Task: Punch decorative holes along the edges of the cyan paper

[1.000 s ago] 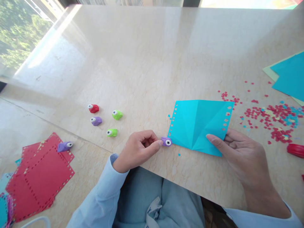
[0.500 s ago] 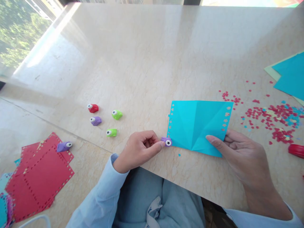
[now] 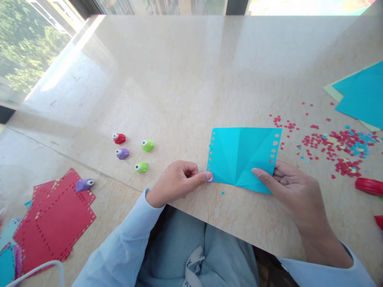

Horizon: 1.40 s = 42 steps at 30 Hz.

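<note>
Five loose punches [image 3: 122, 153], apparently a sixth in left hand [image 3: 176, 184].

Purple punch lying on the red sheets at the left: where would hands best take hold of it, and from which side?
Pinch the small purple plastic paper punch across its narrow body, coming from above. It lies alone on the flat red punched paper sheets with its white round end pointing right, so both long flanks look free; the left hand is the nearer one.

The left hand [image 3: 176, 181] hides most of the purple punch [image 3: 209, 178].
</note>
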Tool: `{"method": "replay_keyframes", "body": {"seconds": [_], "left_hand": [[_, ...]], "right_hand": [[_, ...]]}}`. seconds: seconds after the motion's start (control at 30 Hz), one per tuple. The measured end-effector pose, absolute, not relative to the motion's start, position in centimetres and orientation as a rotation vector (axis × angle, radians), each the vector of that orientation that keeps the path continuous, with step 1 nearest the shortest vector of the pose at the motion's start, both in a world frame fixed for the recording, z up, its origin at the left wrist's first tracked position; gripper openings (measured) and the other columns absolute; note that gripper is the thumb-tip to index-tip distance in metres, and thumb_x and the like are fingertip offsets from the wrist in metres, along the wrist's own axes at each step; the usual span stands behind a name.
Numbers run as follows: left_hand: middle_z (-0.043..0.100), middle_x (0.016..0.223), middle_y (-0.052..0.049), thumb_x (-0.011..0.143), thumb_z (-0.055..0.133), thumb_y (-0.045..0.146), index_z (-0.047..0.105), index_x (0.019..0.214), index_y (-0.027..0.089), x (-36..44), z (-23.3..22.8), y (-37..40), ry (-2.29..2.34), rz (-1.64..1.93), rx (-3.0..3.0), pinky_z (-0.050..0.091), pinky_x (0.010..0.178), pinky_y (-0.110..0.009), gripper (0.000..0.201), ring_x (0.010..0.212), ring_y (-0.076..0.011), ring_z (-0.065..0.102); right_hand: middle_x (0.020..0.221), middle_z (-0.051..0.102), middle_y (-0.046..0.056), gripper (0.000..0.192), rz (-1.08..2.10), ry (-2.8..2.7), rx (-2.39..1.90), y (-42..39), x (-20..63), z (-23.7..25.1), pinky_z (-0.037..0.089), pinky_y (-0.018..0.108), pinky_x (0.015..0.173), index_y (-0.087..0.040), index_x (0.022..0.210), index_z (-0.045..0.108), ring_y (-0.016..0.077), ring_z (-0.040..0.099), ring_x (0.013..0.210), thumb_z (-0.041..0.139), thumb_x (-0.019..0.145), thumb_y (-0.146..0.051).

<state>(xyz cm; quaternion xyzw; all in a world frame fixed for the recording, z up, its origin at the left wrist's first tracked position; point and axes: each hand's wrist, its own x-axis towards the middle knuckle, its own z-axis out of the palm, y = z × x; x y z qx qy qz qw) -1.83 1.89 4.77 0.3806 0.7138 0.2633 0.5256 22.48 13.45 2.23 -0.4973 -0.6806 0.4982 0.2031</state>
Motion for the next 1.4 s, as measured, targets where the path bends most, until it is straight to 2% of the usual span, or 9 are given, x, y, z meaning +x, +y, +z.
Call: {"method": "replay_keyframes", "body": {"seconds": [0.17, 0.3, 0.4, 0.6, 0.93, 1.17, 1.4], "left_hand": [[0.031, 0.042, 0.009, 0.078, 0.067, 0.054, 0.036, 0.052, 0.02, -1.8, 4.9, 2.0, 1.686, 0.65, 0.847, 0.024, 0.034, -0.018, 0.053, 0.034, -0.0063, 0.041], [0.028, 0.04, 0.009, 0.075, 0.07, 0.053, 0.033, 0.051, 0.02, -1.9, 5.1, 2.3, 1.651, 0.65, 0.81, 0.022, 0.032, -0.017, 0.055, 0.032, -0.0063, 0.041], [0.032, 0.038, 0.009, 0.074, 0.07, 0.052, 0.035, 0.051, 0.02, -1.9, 5.2, 2.6, 1.639, 0.648, 0.78, 0.025, 0.031, -0.016, 0.052, 0.032, -0.0073, 0.044], [0.05, 0.041, 0.005, 0.073, 0.073, 0.044, 0.037, 0.053, 0.02, -1.7, 5.3, 2.8, 1.63, 0.677, 0.723, 0.034, 0.032, -0.016, 0.048, 0.034, -0.0086, 0.049], [0.053, 0.039, 0.005, 0.071, 0.076, 0.045, 0.037, 0.055, 0.02, -1.4, 5.1, 2.7, 1.637, 0.708, 0.641, 0.039, 0.031, -0.016, 0.049, 0.033, -0.009, 0.052], [0.055, 0.041, 0.004, 0.07, 0.079, 0.045, 0.037, 0.057, 0.02, -1.9, 4.9, 2.8, 1.637, 0.72, 0.647, 0.041, 0.033, -0.016, 0.05, 0.036, -0.0097, 0.054], [0.057, 0.047, 0.003, 0.064, 0.085, 0.04, 0.038, 0.062, 0.02, -3.0, 4.6, 2.9, 1.619, 0.839, 0.565, 0.043, 0.036, -0.015, 0.051, 0.042, -0.0106, 0.059]], "right_hand": [[0.079, 0.067, 0.002, 0.031, 1.397, -1.888, -1.361, 13.5, 22.4, 1.9, 0.049, 0.028, 0.05, -0.025, 0.1, 0.072, 0.0229, 0.065, 0.076, 0.072, 0.081, -0.05], [0.072, 0.064, 0.0, 0.028, 1.455, -1.881, -1.333, 13.6, 22.5, 1.7, 0.053, 0.03, 0.055, -0.027, 0.098, 0.071, 0.024, 0.065, 0.077, 0.071, 0.082, -0.049], [0.069, 0.063, 0.0, 0.028, 1.488, -1.873, -1.319, 13.6, 22.4, 1.7, 0.055, 0.031, 0.059, -0.026, 0.098, 0.071, 0.0241, 0.065, 0.076, 0.07, 0.082, -0.05], [0.073, 0.064, 0.001, 0.031, 1.537, -1.839, -1.306, 13.6, 22.4, 1.5, 0.055, 0.033, 0.063, -0.026, 0.102, 0.071, 0.0258, 0.066, 0.081, 0.07, 0.082, -0.05], [0.085, 0.069, 0.001, 0.031, 1.614, -1.794, -1.277, 13.7, 22.4, 1.0, 0.057, 0.035, 0.07, -0.026, 0.101, 0.069, 0.0236, 0.066, 0.079, 0.07, 0.083, -0.05], [0.086, 0.07, 0.002, 0.033, 1.603, -1.763, -1.238, 13.8, 22.1, 1.4, 0.058, 0.034, 0.067, -0.025, 0.099, 0.07, 0.0244, 0.067, 0.082, 0.072, 0.079, -0.051], [0.073, 0.064, 0.0, 0.026, 1.541, -1.802, -1.208, 14.0, 22.3, 1.2, 0.054, 0.03, 0.064, -0.023, 0.091, 0.068, 0.023, 0.065, 0.078, 0.071, 0.081, -0.047]]}}
